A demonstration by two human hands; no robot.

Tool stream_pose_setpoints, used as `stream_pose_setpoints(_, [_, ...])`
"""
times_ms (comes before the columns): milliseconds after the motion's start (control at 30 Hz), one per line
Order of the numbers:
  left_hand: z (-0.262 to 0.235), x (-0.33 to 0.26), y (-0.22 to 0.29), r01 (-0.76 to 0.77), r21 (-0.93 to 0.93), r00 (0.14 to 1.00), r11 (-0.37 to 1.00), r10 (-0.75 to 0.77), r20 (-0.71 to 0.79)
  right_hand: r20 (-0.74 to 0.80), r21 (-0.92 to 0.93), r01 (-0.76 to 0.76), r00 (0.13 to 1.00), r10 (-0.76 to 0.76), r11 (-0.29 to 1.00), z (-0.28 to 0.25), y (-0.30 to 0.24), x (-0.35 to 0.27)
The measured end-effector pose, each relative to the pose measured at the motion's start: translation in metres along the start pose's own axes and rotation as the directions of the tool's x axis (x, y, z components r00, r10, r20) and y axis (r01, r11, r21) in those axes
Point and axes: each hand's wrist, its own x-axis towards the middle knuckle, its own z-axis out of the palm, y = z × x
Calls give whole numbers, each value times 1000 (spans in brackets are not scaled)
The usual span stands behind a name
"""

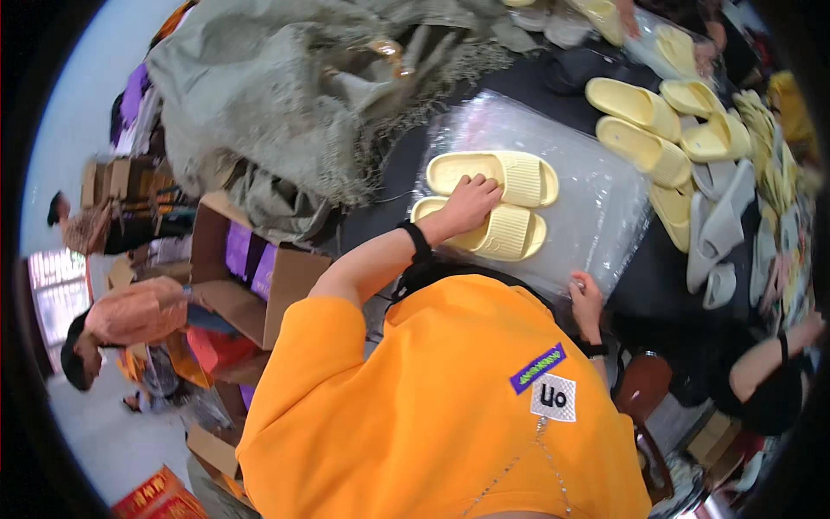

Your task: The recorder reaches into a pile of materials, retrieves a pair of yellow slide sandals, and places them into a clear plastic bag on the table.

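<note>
Two pale yellow ridged slides lie side by side, the far slide (529, 180) and the near slide (517, 233), on a stack of clear plastic bags (596, 208). My left hand (471, 206) reaches in from the left, its fingers curled over the inner edges of both slides by their straps; the fingertips are partly hidden. At the near right edge of the bags, my right hand (586, 301) has its thumb and bent fingers closed on the plastic border. Both hands wear dark wristbands.
More yellow slides (635, 108) and grey slides (724, 216) crowd the dark table's right side. A frayed grey-green cloth (268, 95) is heaped at the far left. An open carton (294, 281) with purple packages stands left. Other people are nearby, one arm (769, 368) at right.
</note>
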Motion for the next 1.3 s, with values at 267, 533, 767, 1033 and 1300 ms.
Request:
stream_pose_setpoints(267, [-7, 0, -39, 267, -9, 962, 964, -267, -62, -24, -145, 67, 997, -71, 987, 1, 8, 2])
stream_pose_setpoints(533, [-38, 17, -14, 252, -137, 938, 958, -276, -208, -211, 223, -12, 976, 60, 975, -20, 36, 5])
stream_pose_setpoints(767, [-46, 28, 9, 56, -207, 970, 977, -102, -218, -257, 124, 22, 966, 11, 992, -27, 38, 1])
stream_pose_setpoints(1033, [0, 21, 18, 19, -105, 999, 994, -13, 49, -236, -72, -138, 965, 117, 988, -25, 34, -2])
stream_pose_setpoints(1300, [-4, 31, 18, -19, -52, 987, 998, 27, 158, -410, -346, -100, 910, -54, 933, -17, 13, 1])
